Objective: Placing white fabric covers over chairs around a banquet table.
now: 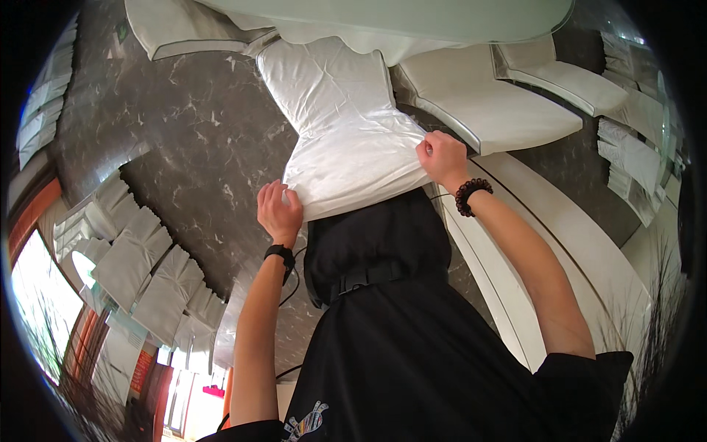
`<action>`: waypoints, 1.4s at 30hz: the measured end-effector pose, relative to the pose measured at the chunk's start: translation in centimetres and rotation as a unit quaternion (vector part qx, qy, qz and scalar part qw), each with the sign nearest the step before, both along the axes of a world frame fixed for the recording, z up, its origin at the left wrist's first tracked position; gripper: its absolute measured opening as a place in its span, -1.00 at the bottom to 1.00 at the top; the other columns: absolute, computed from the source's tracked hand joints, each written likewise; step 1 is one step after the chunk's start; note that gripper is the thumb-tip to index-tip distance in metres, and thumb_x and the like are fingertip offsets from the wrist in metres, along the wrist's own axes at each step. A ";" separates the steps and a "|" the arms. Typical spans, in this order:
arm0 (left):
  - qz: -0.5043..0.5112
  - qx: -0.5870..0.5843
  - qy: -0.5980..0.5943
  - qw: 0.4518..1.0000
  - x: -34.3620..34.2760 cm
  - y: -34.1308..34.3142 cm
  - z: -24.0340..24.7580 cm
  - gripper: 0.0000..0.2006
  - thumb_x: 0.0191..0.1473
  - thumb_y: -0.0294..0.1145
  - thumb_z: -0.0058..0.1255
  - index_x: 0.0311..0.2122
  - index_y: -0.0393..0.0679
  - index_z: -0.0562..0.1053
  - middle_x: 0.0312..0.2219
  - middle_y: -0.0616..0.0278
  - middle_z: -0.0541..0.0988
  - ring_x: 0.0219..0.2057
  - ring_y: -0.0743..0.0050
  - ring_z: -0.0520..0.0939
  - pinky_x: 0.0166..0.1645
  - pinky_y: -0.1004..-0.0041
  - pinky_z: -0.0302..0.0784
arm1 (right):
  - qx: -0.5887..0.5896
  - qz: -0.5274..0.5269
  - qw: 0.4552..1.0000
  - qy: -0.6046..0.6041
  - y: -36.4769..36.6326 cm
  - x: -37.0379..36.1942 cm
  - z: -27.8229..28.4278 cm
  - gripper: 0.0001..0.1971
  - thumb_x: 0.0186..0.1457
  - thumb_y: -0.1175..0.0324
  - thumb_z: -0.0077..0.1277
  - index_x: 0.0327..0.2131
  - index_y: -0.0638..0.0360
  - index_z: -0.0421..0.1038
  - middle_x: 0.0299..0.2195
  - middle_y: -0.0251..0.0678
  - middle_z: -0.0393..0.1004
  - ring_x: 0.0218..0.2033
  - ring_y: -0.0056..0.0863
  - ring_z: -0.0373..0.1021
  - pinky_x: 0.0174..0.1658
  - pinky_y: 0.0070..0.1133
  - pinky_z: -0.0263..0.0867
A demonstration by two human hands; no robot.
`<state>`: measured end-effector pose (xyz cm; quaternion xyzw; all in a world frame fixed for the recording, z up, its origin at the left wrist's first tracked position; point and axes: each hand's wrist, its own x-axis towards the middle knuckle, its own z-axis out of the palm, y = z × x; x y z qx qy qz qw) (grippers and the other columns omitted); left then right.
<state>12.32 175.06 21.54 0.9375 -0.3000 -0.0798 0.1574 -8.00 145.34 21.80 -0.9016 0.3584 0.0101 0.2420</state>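
Observation:
A creased, slightly shiny white chair cover stretches away from my waist toward the table, narrow in the middle and wider at both ends. My left hand is closed on its near left corner, fingers curled over the edge. At the right corner, my right hand pinches the same near edge, a little farther from me. Between the two hands the edge runs fairly taut. Whatever chair lies beneath the fabric is hidden.
A table with a pale cloth and glass top stands straight ahead. White-covered chairs flank it, one at right and one at far left. More covered chairs line the left side. A curved white ledge runs at right. The floor is dark marbled.

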 end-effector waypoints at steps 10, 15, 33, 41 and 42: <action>-0.024 0.025 0.022 0.999 0.2 -0.2 0.3 -0.87 -0.01 -0.36 -0.01 -0.46 -0.14 0.52 -0.35 0.15 0.63 -0.23 0.08 0.60 -0.17 0.22 0.52 | -0.015 0.014 1.000 -0.007 -0.1 -0.1 -0.2 -0.81 -0.01 0.33 0.01 -0.63 0.15 0.38 -0.58 -0.28 0.45 -0.50 -0.25 0.45 -0.46 -0.34 0.37; -0.016 0.086 0.051 0.995 0.2 -0.2 0.2 -0.86 0.00 -0.34 -0.03 -0.49 -0.11 0.50 -0.42 0.18 0.61 -0.32 0.10 0.60 -0.29 0.20 0.51 | -0.012 -0.005 1.000 0.005 0.0 -0.2 0.1 -0.80 -0.02 0.33 0.01 -0.64 0.14 0.38 -0.59 -0.28 0.45 -0.52 -0.24 0.45 -0.47 -0.34 0.36; 0.011 0.074 0.031 0.997 0.0 -0.1 -0.1 -0.83 0.00 -0.35 -0.06 -0.57 -0.13 0.46 -0.52 0.17 0.57 -0.40 0.06 0.57 -0.35 0.17 0.48 | -0.033 0.003 0.999 -0.015 -0.2 -0.2 -0.3 -0.79 -0.03 0.34 0.01 -0.67 0.16 0.36 -0.63 -0.26 0.43 -0.56 -0.23 0.43 -0.50 -0.35 0.34; 0.014 0.069 0.027 0.997 -0.2 -0.5 0.6 -0.82 0.01 -0.35 -0.07 -0.58 -0.13 0.43 -0.54 0.19 0.57 -0.42 0.07 0.57 -0.37 0.16 0.47 | -0.046 -0.025 0.998 -0.027 0.0 -0.4 -0.2 -0.75 -0.01 0.29 0.00 -0.68 0.15 0.37 -0.64 -0.21 0.44 -0.59 -0.13 0.42 -0.50 -0.31 0.34; 0.011 0.053 0.025 0.998 0.0 -0.2 0.2 -0.79 0.06 -0.31 -0.10 -0.55 -0.14 0.45 -0.53 0.07 0.55 -0.40 -0.03 0.56 -0.35 0.08 0.45 | -0.038 -0.034 0.999 -0.015 0.1 -0.2 -0.3 -0.75 0.00 0.29 0.00 -0.67 0.14 0.37 -0.63 -0.21 0.45 -0.59 -0.13 0.42 -0.50 -0.31 0.33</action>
